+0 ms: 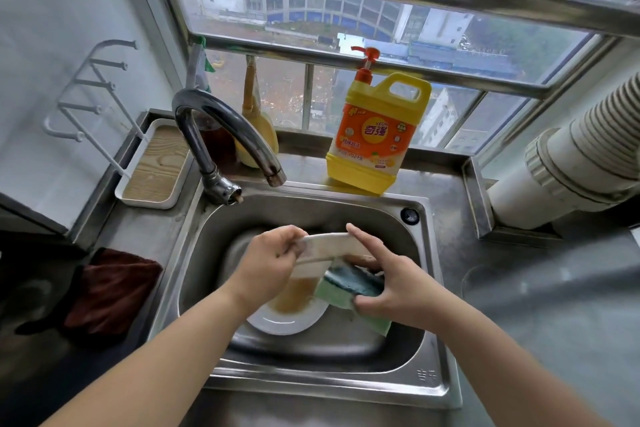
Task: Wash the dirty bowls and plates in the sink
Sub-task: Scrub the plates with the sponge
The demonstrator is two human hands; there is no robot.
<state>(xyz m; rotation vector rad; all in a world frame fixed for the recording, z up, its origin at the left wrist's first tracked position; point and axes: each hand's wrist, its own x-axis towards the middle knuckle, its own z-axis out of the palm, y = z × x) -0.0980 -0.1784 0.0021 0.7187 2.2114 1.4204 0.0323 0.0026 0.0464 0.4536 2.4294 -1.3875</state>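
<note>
Hands scrubbing a white ceramic bowl (330, 244) over a stainless steel sink (420, 354).
The left hand (268, 265) is gripping the bowl's rim; the right hand (389, 284) is pinching a blue-green sponge (349, 288) against it.

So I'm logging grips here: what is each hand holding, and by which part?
Left hand grips the dish by its left rim. Right hand holds the sponge by its right end.

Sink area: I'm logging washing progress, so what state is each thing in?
Plate: held tilted over the sink, left hand gripping its rim.
Sponge: gripped by right hand, against the plate.
Second plate: lying in the sink, brown residue.
Faucet: no water running.
Detergent bottle: upright.
</note>
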